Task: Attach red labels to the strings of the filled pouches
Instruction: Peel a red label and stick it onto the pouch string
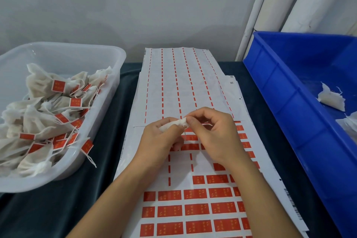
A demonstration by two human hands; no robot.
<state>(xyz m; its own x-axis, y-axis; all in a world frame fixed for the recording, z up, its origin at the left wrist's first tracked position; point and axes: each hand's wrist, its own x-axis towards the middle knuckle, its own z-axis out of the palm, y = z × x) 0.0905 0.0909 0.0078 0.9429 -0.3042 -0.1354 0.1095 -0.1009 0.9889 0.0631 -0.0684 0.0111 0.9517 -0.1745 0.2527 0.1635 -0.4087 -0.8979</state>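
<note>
Both hands, left hand and right hand, pinch one white pouch between two bins

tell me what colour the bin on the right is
Blue bin, seen in the head view.

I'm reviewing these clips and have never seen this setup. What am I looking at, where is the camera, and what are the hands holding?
No machine here: a person works bare-handed, filmed by a camera on their head looking down. The left hand holds a white pouch while the right hand pinches its top end. Under them lie label sheets, partly peeled, on a dark cloth. The clear tub to the left holds pouches already carrying red labels; the blue crate to the right holds unlabelled ones.
</note>
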